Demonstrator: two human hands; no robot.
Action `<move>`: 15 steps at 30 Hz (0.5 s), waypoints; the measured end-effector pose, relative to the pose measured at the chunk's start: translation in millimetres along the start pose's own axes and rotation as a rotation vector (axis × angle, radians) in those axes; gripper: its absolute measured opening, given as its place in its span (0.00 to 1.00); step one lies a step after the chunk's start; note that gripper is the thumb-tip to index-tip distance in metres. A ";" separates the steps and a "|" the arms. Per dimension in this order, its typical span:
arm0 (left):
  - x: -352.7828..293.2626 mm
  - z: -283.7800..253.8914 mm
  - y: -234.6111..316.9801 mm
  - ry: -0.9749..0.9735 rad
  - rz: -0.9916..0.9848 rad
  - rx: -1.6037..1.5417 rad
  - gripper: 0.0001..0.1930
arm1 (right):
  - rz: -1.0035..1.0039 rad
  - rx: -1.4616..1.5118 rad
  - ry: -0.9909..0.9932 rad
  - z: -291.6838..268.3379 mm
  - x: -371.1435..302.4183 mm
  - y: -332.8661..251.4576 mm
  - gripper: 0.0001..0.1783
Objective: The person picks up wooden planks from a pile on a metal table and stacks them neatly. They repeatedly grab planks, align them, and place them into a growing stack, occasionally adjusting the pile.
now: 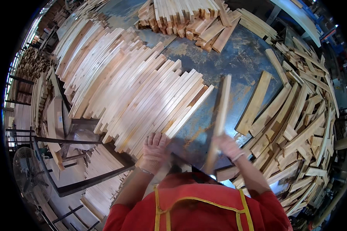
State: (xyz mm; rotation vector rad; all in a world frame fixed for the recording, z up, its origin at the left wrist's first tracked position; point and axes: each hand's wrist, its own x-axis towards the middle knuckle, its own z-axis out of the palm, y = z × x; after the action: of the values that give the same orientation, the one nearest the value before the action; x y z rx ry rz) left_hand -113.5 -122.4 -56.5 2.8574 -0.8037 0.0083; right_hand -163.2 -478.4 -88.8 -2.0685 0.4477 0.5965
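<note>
Forearms in red sleeves come up from the lower edge, over a red apron with yellow straps. The left hand lies palm down, fingers spread and relaxed, gripping nothing, its fingertips touching the near ends of a stack of slats that fans across the left half of the table. The right hand is raised, wrist bent, fingers wrapped around the lower part of a single slat, which stands tilted over the middle of the table, its top end pointing away from the person. The slats are pale, bare wood, long, thin and flat, with square-cut ends. The table top is dark blue metal, scuffed and rust-stained. A loose pile of shorter boards lies jumbled to the right, and another pile sits at the far edge. A floor fan stands low on the left.
</note>
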 end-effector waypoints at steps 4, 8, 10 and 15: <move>9.0 3.2 14.5 0.124 0.085 -0.096 0.30 | -0.107 -0.195 -0.382 31.4 22.9 -100.1 0.32; 22.7 -13.3 8.8 0.041 0.103 -0.141 0.21 | -0.383 -0.455 -0.043 -44.8 91.0 -151.7 0.27; 28.1 -17.9 8.0 0.063 0.126 -0.127 0.20 | -0.306 -0.570 0.368 -77.5 118.7 -169.1 0.32; 44.7 -12.6 7.6 0.090 0.066 -0.161 0.20 | -0.116 -0.672 0.256 -85.5 149.7 -186.5 0.48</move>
State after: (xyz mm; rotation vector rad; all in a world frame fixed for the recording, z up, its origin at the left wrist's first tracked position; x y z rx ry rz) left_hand -78.7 -149.8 -40.4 2.6588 -0.8392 0.0759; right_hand 77.3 -466.4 -8.2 -2.8112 0.2870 0.4479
